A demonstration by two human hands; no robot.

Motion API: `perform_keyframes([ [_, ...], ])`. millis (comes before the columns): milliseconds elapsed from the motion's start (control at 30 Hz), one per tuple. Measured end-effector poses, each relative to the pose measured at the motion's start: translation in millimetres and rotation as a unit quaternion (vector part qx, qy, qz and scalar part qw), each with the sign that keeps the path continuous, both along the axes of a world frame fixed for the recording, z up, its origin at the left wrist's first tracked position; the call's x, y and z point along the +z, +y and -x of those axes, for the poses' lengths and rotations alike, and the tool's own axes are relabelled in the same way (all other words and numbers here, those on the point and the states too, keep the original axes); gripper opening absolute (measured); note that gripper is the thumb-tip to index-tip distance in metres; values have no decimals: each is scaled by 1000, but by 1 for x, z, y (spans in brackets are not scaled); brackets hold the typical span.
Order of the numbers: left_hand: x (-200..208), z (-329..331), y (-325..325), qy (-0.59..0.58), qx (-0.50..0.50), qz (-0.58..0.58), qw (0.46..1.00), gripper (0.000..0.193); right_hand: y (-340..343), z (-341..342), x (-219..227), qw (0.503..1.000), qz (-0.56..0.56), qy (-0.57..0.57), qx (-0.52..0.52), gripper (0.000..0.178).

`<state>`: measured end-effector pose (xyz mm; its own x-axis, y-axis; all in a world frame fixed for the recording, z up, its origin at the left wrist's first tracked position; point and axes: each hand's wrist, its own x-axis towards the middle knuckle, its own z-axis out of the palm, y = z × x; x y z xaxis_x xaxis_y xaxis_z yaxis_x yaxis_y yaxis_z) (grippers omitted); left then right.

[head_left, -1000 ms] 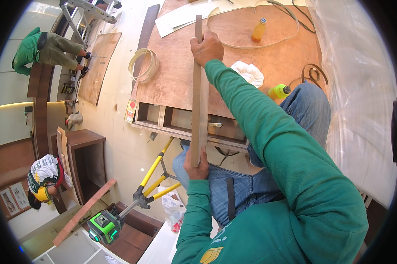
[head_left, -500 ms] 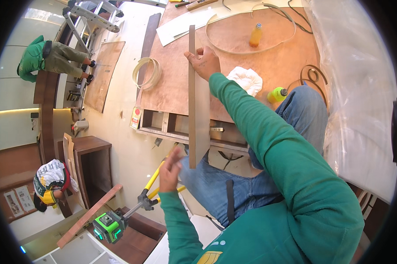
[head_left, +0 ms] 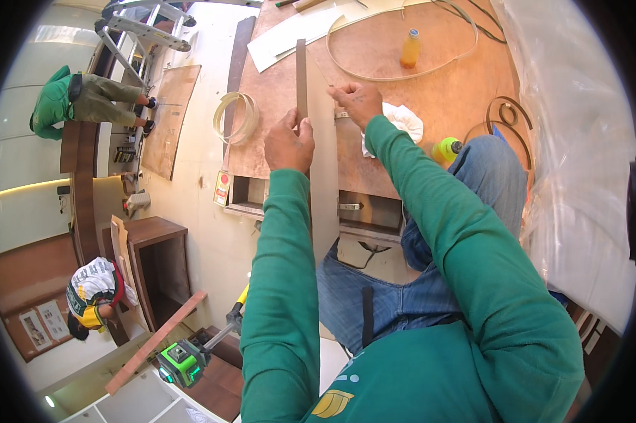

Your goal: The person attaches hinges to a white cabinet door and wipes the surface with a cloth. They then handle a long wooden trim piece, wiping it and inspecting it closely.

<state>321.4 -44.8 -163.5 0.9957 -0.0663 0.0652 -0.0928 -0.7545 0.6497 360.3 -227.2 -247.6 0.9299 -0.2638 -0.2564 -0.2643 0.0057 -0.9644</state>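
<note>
A narrow board [head_left: 324,190] with a pale face and a brown edge stands on its edge, running away from my legs across the work surface. My left hand [head_left: 290,144] is closed around its brown edge, about midway along. To the right of the board, my right hand [head_left: 358,103] has its fingertips pinched together. A hair-thin line shows by those fingertips, too fine to name. A crumpled white cloth [head_left: 405,125] lies just beyond my right wrist, partly hidden by it.
The brown plywood worktop [head_left: 374,166] carries a bottle of orange liquid [head_left: 410,49], a yellow-green bottle [head_left: 446,149] and coiled edging strip [head_left: 235,118]. A green laser level [head_left: 182,362] stands lower left. Two people work at left, near a ladder [head_left: 145,27]. Plastic sheeting [head_left: 572,141] hangs right.
My left hand has moved up from beside the board's near end and taken hold of its edge. My right hand has let go of the board and shifted right, fingertips pinched.
</note>
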Motion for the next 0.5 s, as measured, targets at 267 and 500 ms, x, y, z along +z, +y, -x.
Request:
perform_keyframes([
  [267, -6, -1, -20, -57, 123, -76, 988, 37, 31, -3, 22, 975, -221, 28, 28, 33],
  [500, -2, 6, -36, -62, 197, -40, 978, 36, 37, -17, 20, 991, -109, -9, 80, 43],
])
